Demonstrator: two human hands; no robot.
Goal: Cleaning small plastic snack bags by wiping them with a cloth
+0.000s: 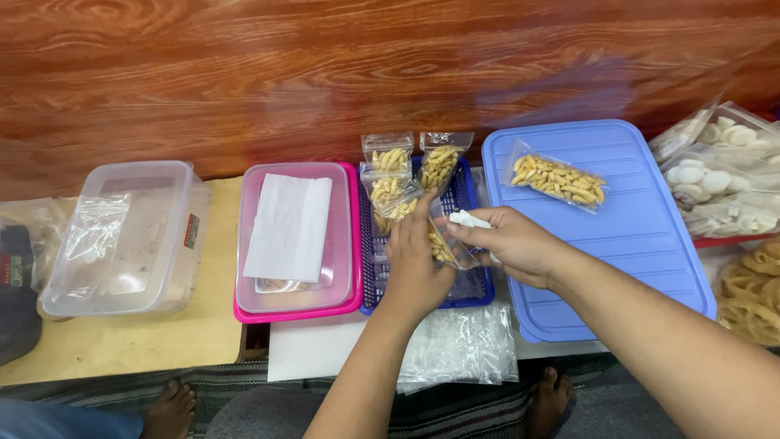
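My left hand (416, 258) and my right hand (512, 241) both grip one small clear bag of yellow snack pieces (443, 242) over a blue mesh basket (463, 195). A small white object (470, 219) sticks out of my right hand's fingers. Three filled snack bags (388, 159) stand upright in the basket behind my hands. Another filled bag (557, 179) lies flat on a light blue lid (634, 236) to the right.
A pink tub with a clear lid and white paper (290, 228) sits left of the basket, a clear tub (130, 236) farther left. A pile of empty clear bags (461, 345) lies near me. Bags of white discs (719, 183) and coiled snacks (751, 289) lie at right.
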